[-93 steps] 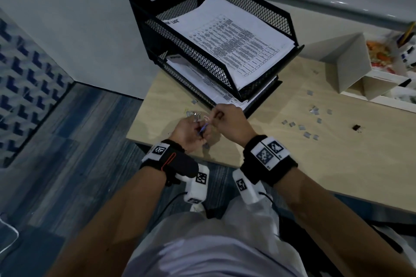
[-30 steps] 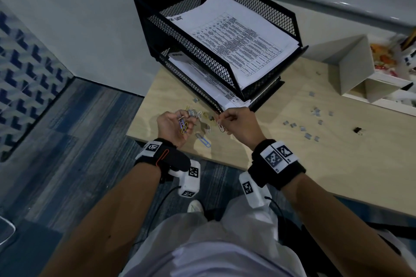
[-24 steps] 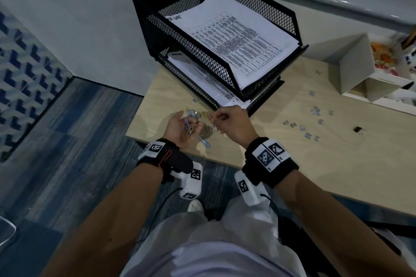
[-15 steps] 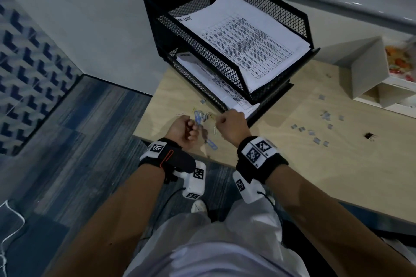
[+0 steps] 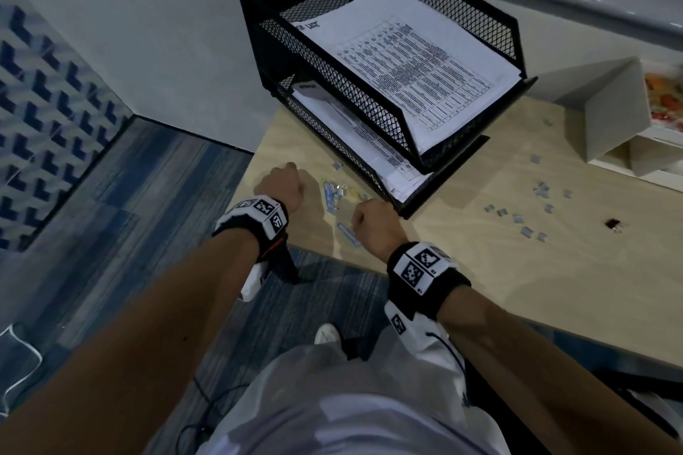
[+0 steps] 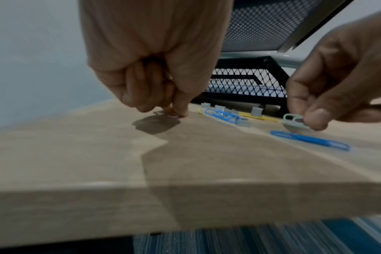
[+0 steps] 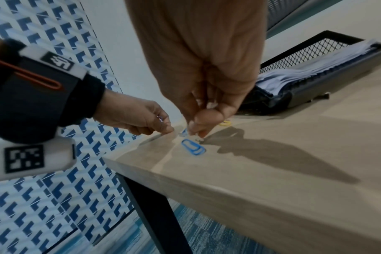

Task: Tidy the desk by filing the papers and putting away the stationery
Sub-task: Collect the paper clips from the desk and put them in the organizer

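Working at the near left corner of the bench [image 5: 443,255]: both hands were down among loose paper clips.
Lap: pale clothing filled the bottom of the head view; both forearms wore black bands with printed markers.
Left hand [image 5: 281,185]: fingers curled, fingertips [image 6: 180,110] pressed together and down on the bench top at something small and pale; what it was could not be told. A small purple bit showed inside the curled fingers in the right wrist view, so this grip seemed to carry something already.
Right hand [image 5: 373,223]: thumb and fingers pinched a pale green paper clip [image 6: 294,120], held just above the wood.
Blue paper clip [image 6: 309,140]: flat on the bench just below the right hand, nearest the front edge.
Clip pile [image 5: 334,190]: more blue clips, a yellow one and small silver pieces lay between the two hands, close to the tray's front.
Mesh tray [image 5: 321,81]: black, two tiers, standing behind the hands at the bench's left end; printed papers [image 5: 410,63] lay in the upper tier, a second stack in the lower tier.
Staple pieces [image 5: 525,218]: scattered to the right, well apart from the hands.
Binder clip [image 5: 613,223]: small, black, further right.
White organiser [image 5: 610,111]: at the far right edge.
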Action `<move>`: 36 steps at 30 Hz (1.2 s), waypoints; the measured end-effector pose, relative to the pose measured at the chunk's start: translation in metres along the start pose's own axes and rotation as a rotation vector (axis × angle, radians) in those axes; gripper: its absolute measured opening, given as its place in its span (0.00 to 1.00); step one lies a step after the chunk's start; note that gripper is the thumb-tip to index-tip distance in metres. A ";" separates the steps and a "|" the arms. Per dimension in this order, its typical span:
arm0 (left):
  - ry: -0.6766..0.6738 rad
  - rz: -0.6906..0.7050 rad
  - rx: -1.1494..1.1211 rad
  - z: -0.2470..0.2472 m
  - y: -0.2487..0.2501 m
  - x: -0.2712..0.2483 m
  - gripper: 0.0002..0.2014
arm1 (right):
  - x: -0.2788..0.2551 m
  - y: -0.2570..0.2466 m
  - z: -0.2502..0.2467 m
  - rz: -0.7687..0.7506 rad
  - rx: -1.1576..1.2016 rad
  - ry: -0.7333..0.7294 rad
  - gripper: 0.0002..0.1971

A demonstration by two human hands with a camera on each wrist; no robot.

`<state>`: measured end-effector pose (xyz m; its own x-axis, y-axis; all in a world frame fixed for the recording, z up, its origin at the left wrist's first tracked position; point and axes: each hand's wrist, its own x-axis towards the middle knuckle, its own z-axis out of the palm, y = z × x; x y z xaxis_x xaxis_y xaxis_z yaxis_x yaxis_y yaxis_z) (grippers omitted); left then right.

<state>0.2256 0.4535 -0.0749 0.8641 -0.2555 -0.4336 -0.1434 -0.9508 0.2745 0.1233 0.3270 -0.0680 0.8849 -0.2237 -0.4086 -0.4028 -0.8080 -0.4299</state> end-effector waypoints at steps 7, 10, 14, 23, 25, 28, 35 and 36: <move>-0.020 -0.029 -0.361 0.005 -0.005 0.007 0.11 | -0.005 -0.003 0.010 0.049 -0.033 -0.028 0.12; -0.024 -0.189 -1.253 0.006 -0.005 0.007 0.15 | -0.005 -0.006 0.011 0.024 -0.110 -0.045 0.11; -0.009 -0.214 -1.796 0.003 -0.006 -0.007 0.19 | -0.003 0.001 0.008 0.006 0.094 -0.055 0.06; -0.174 -0.293 -1.591 0.004 -0.009 0.004 0.23 | -0.005 0.010 -0.013 0.242 1.139 -0.102 0.12; -0.112 -0.260 -1.262 0.003 -0.002 0.007 0.19 | 0.000 0.002 -0.009 0.142 0.781 -0.004 0.11; 0.030 -0.050 -0.686 0.004 0.012 0.004 0.10 | 0.004 -0.011 -0.005 -0.027 0.270 0.112 0.08; -0.049 0.101 -0.167 0.023 0.025 -0.004 0.15 | 0.000 -0.001 0.002 -0.068 -0.216 0.094 0.17; -0.062 0.124 -0.134 0.026 0.029 -0.008 0.15 | -0.003 0.004 0.004 -0.085 -0.258 0.087 0.17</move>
<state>0.2019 0.4233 -0.0859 0.8121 -0.3837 -0.4397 -0.1779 -0.8804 0.4396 0.1176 0.3267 -0.0720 0.9342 -0.1860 -0.3045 -0.2632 -0.9354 -0.2363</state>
